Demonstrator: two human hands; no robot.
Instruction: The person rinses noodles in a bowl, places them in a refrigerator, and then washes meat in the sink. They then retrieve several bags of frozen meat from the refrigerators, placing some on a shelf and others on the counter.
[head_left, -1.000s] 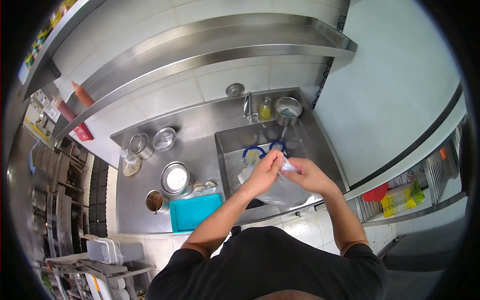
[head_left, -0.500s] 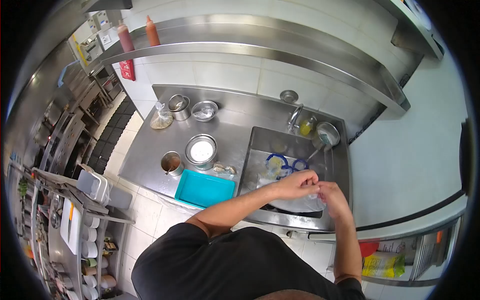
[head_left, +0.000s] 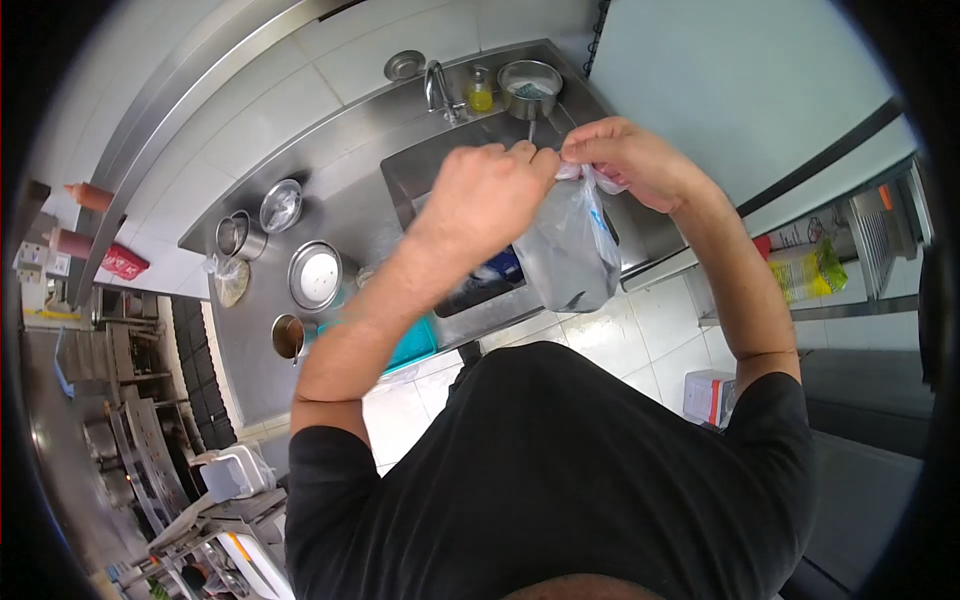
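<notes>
A clear plastic bag (head_left: 572, 258) hangs in front of the sink (head_left: 400, 172), its gathered top pinched between both hands. My left hand (head_left: 490, 195) grips the top of the bag from the left, with the fingers closed. At the bag's right side, my right hand (head_left: 635, 160) holds the gathered plastic between thumb and fingers. The fingertips of the two hands almost meet. Something dark shows at the bottom of the bag, too unclear to name. Behind the bag, blue items in the sink are partly hidden.
A teal tray (head_left: 412, 345) lies at the counter's front edge, partly behind the left forearm. Metal pots, a bowl (head_left: 281, 206) and a bag of food (head_left: 231, 282) stand left. The faucet (head_left: 437, 90), soap bottle (head_left: 480, 92) and metal pan (head_left: 530, 88) are behind the sink.
Both hands have lifted the bag up and out of the sink, towards the camera. The camera view has turned, so the counter and shelf appear tilted and farther left.
</notes>
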